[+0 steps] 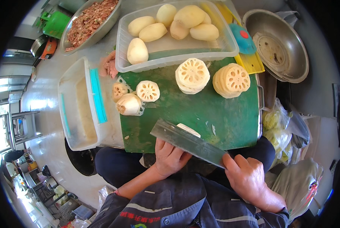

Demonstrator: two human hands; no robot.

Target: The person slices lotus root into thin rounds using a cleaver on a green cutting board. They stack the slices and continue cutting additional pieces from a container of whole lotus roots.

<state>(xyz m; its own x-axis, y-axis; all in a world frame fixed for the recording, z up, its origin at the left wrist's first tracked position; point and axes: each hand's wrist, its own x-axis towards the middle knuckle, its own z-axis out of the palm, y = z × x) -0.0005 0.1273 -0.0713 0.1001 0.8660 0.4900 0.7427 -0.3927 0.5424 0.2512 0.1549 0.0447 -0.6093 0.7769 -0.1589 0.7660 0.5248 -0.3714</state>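
Observation:
My right hand (244,172) is closed around the handle end of a cleaver (188,142). Its broad blade slants up to the left over the near part of a green cutting board (172,111). My left hand (170,159) is at the near side of the blade, fingertips hidden behind it. A pale piece of lotus root (189,130) shows past the blade's far edge, the rest covered. Farther back stand two stacks of lotus root slices, a middle stack (192,75) and a right stack (231,80). On the left lie a lotus root end (128,104) and a cut slice (148,91).
A clear plastic tub (177,55) of peeled root pieces overlaps the board's far edge. Left are an open plastic container (81,114) and a metal bowl (110,28) of minced meat. A yellow slicer (251,64) and a steel basin (294,54) are right. Bagged vegetables (278,134) sit beside my knee.

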